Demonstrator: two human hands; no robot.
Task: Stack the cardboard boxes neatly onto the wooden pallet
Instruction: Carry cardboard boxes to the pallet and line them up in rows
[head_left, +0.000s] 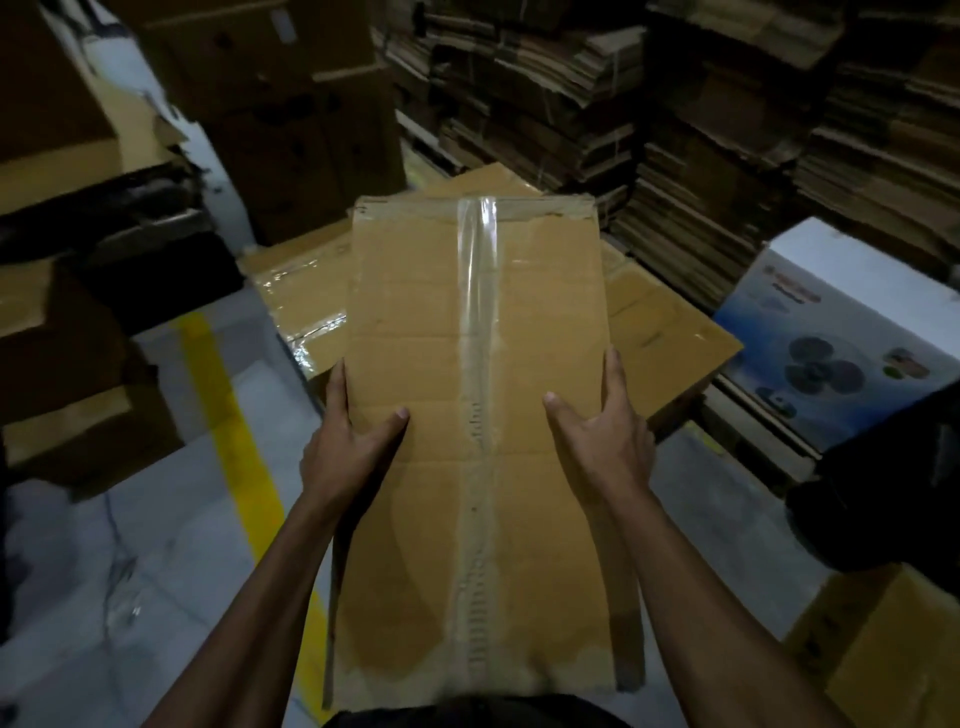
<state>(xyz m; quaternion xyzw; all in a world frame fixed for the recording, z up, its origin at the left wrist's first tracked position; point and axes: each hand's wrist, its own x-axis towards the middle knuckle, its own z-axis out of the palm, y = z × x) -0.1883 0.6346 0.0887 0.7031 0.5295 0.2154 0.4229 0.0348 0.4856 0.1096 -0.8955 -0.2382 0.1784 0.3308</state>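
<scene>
I carry a long brown cardboard box (478, 364) with a clear tape strip down its middle, held out in front of my body. My left hand (345, 441) grips its left edge, thumb on top and fingers down the side. My right hand (605, 431) grips the right edge the same way. Beyond and below the held box lie taped cardboard boxes (306, 291) stacked low on the floor. No wooden pallet is visible; the boxes hide whatever is beneath them.
Tall piles of flattened cardboard (675, 130) rise at the back and right. A white fan carton (841, 332) stands at right, another brown box (883, 649) at lower right. Brown cartons (78, 364) line the left. A yellow floor line (244, 457) runs along the grey floor.
</scene>
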